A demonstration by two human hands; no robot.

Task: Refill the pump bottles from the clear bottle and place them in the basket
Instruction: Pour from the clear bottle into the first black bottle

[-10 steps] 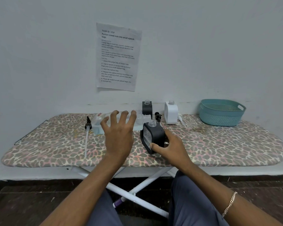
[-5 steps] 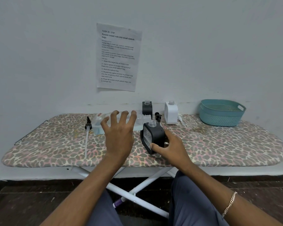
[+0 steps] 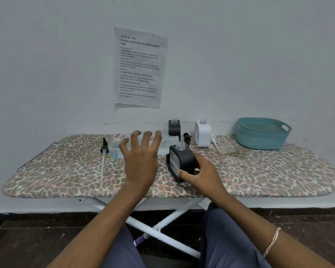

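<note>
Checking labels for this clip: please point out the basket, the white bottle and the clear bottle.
basket [image 3: 259,141]: head view, front wall.
white bottle [image 3: 202,135]: head view, front face.
clear bottle [image 3: 115,150]: head view, left end.

The left hand [image 3: 141,161] points toward 12 o'clock, palm down, fingers spread and slightly bent, forearm entering from 7 o'clock. The right hand [image 3: 201,175], forearm entering from 5 o'clock, grips the black pump bottle [image 3: 184,157] between thumb and fingers.

The spread left hand [image 3: 141,161] hides the middle of the clear plastic bottle [image 3: 115,147] lying behind it, so its fingertips only seem to touch. Fingers of the right hand [image 3: 203,176] disappear behind the black square pump bottle [image 3: 182,161].
</note>
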